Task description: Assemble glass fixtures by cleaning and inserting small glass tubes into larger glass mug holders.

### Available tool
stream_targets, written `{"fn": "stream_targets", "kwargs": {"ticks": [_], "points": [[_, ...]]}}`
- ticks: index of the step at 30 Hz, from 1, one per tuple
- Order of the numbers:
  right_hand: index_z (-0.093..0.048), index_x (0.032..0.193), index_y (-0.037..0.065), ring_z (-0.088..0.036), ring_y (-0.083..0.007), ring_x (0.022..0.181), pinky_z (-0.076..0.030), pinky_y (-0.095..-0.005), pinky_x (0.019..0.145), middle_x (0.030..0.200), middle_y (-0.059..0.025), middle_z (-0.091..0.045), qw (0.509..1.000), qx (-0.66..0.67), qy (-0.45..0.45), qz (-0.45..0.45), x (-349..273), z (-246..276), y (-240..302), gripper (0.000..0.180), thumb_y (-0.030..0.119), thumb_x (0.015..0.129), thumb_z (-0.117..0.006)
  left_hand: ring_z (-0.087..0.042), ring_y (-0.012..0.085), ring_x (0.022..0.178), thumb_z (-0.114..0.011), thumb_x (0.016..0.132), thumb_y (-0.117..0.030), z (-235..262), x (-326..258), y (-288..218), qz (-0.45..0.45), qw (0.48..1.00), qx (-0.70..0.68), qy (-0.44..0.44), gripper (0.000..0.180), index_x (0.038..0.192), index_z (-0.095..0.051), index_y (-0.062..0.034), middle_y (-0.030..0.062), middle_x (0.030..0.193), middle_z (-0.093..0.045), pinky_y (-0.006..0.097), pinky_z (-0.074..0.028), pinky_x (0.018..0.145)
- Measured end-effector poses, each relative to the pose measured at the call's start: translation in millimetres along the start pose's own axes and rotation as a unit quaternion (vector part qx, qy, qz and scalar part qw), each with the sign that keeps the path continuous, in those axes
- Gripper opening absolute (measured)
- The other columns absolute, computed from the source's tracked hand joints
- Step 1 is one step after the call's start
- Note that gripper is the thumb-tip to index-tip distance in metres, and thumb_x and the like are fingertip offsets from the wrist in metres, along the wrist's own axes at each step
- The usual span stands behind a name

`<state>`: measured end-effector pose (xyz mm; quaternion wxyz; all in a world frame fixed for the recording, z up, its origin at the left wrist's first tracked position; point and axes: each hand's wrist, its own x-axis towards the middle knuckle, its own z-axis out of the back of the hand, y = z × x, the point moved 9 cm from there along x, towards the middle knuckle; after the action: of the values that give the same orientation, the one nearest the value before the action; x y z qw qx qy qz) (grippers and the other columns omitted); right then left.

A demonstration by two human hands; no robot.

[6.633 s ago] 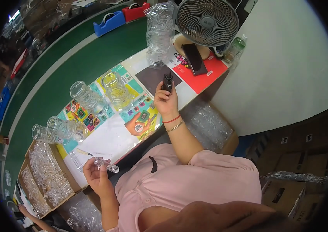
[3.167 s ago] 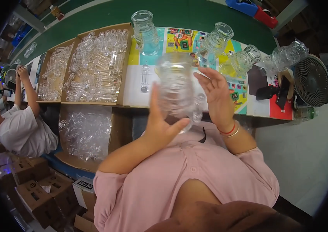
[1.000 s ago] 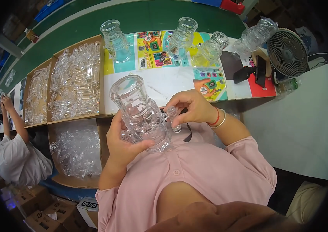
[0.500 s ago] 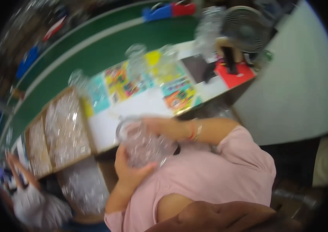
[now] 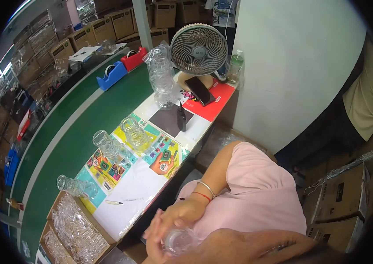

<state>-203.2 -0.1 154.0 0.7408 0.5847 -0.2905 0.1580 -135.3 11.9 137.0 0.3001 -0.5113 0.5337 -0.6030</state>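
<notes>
Close against my chest, a clear vessel [image 5: 180, 242] with a round rim is held between both hands; most of its body is hidden. My right hand [image 5: 184, 214], with bracelets at the wrist, closes over its upper side. Around its left side curl the fingers of my left hand [image 5: 153, 237]. On the table ahead stand three similar ribbed clear vessels: a left one [image 5: 77, 186], a middle one [image 5: 110, 147] and a right one [image 5: 136, 135]. A thin cutter or pen [image 5: 114, 202] lies on the white tabletop [image 5: 129, 189].
A cardboard box [image 5: 103, 220] of clear pieces sits at the table's left. Farther right are a black nozzle bottle [image 5: 181, 119], phone [image 5: 199, 91], wrapped stack [image 5: 161, 79], fan [image 5: 199, 49] and green-tinted bottle [image 5: 236, 67]. Blue [image 5: 112, 75] and red [image 5: 133, 60] tape dispensers edge a green conveyor [image 5: 85, 114].
My view has swung to the right. Both hands, with the clear vessel, now appear lower in the picture and nearer my chest. The vessels on the table remain standing.
</notes>
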Motion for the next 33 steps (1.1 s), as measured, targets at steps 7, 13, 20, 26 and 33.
{"fn": "stream_targets", "kwargs": {"ticks": [7, 13, 20, 26, 33], "points": [[-0.056, 0.108, -0.001, -0.053, -0.0196, 0.104, -0.038, -0.0313, 0.093, 0.107, -0.0131, -0.058, 0.955, 0.142, -0.154, -0.212, -33.2, 23.5, -38.9, 0.04, 0.024, 0.097, -0.027, -0.047, 0.0277, 0.112, -0.044, 0.086, -0.053, 1.0, 4.8, 12.2, -0.021, 0.994, 0.11, -0.004, 0.071, 0.127, -0.036, 0.004, 0.0157, 0.121, -0.048, 0.04, -0.037, 0.094], [-0.059, 0.098, -0.001, -0.056, -0.0135, 0.09, -0.045, -0.0272, 0.076, 0.1, -0.0072, -0.059, 0.922, 0.036, -0.178, -0.343, -42.5, 50.1, -68.0, 0.047, 0.039, 0.095, -0.034, -0.041, 0.0276, 0.119, -0.035, 0.083, -0.061, 13.8, -14.9, 74.5, 0.284, 0.92, -0.25, -0.1, 0.076, 0.133, -0.028, -0.0038, 0.0128, 0.131, -0.038, 0.043, -0.031, 0.101], [-0.052, 0.113, -0.001, -0.057, -0.0143, 0.093, -0.047, -0.0278, 0.079, 0.107, -0.0082, -0.059, 0.723, 0.547, -0.248, -0.341, -22.2, 41.5, -76.5, 0.055, 0.047, 0.092, -0.034, -0.041, 0.0317, 0.117, -0.029, 0.087, -0.057, 23.6, 5.8, 62.7, 0.256, 0.895, -0.316, -0.185, 0.069, 0.131, -0.031, -0.0037, 0.0138, 0.129, -0.041, 0.047, -0.032, 0.098], [-0.042, 0.122, -0.002, -0.051, -0.0176, 0.105, -0.04, -0.0321, 0.091, 0.117, -0.01, -0.052, 0.708, 0.592, -0.214, -0.319, -26.6, 38.9, -74.0, 0.057, 0.046, 0.094, -0.028, -0.037, 0.0265, 0.12, -0.044, 0.087, -0.042, 13.0, 6.5, 50.4, 0.175, 0.884, -0.411, -0.141, 0.068, 0.137, -0.017, -0.0049, 0.012, 0.135, -0.031, 0.042, -0.03, 0.101], [-0.027, 0.133, -0.003, -0.04, -0.0232, 0.12, -0.03, -0.0377, 0.102, 0.132, -0.0138, -0.038, 0.79, 0.479, -0.292, -0.248, -37.5, 54.1, -60.5, 0.063, 0.046, 0.094, -0.025, -0.039, 0.019, 0.12, -0.072, 0.069, -0.003, 9.2, -39.7, 85.5, 0.31, 0.924, -0.212, -0.07, 0.083, 0.135, -0.022, -0.0038, 0.0099, 0.132, -0.037, 0.034, -0.036, 0.097]]}}
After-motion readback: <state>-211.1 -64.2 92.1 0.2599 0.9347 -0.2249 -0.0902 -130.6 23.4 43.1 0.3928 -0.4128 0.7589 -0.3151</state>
